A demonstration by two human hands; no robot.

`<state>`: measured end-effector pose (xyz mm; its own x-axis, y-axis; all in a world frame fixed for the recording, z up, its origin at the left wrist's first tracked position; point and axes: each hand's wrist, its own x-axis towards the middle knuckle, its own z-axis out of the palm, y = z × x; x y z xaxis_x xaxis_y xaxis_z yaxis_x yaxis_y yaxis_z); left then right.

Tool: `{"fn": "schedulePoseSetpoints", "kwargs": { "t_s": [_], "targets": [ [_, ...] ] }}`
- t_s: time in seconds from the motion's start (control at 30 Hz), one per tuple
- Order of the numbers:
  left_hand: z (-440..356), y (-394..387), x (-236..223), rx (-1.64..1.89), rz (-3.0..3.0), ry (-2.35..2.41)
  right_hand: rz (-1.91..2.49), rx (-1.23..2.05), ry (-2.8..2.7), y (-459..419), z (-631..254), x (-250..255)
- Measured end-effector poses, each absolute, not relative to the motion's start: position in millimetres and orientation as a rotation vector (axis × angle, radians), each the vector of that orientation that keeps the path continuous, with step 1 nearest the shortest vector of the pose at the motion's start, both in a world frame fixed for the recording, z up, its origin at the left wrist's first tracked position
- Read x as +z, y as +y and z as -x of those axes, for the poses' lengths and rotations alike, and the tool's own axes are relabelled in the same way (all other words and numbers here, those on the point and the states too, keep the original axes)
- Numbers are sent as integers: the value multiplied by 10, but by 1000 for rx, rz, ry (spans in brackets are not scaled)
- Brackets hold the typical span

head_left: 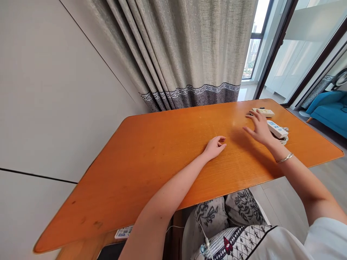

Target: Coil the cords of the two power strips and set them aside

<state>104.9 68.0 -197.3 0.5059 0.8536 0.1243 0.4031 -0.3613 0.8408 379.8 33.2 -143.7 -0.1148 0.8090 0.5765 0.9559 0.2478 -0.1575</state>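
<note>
My left hand (215,146) rests on the orange wooden table (151,162) near its middle, fingers loosely curled and holding nothing. My right hand (258,128) hovers over the table further right, fingers spread open, with a silver bangle on the wrist. Just right of that hand lies a white power strip (277,129) with a coiled cable. Behind it, near the far edge, lies a second white power strip (264,112). The right hand's fingertips reach close to this far strip without gripping it.
A grey curtain (179,54) hangs behind the table, next to a pale wall (48,90). A window and glass door stand at the back right, with a blue sofa (329,108) beyond. Patterned cushions (227,213) lie under the table's near edge.
</note>
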Motion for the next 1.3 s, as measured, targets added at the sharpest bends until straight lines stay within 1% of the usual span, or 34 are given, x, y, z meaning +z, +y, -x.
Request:
{"fn": "schedulePoseSetpoints", "kwargs": {
  "t_s": [0.13, 0.23, 0.37, 0.43, 0.53, 0.63, 0.7, 0.93, 1.3],
  "targets": [
    [-1046, 719, -2021, 914, -1953, 1060, 1582, -180, -2143, 491, -3107, -1512],
    [-991, 830, -2046, 1086, -1937, 1102, 1652, -52, -2204, 637, -2677, -1551],
    [-785, 1053, -2054, 1372, -2029, 1304, 1778, 61, -2215, 823, -2291, -1606],
    [-642, 1158, -2037, 1300, -2107, 1522, 1842, 113, -2205, 893, -2193, -1667],
    [-446, 1274, -2007, 961, -2197, 1819, 1924, 177, -2195, 957, -2148, -1787],
    [-346, 1334, -2001, 577, -2232, 1929, 1914, 190, -2221, 978, -2161, -1869],
    [-334, 1350, -2011, 465, -2238, 1921, 1895, 194, -2240, 977, -2168, -1885],
    [-379, 1339, -2044, 467, -2264, 1907, 1924, 248, -2229, 975, -2162, -1860],
    [-388, 1255, -1990, 603, -2245, 1930, 1956, 275, -2196, 964, -2172, -1834]
  ]
}}
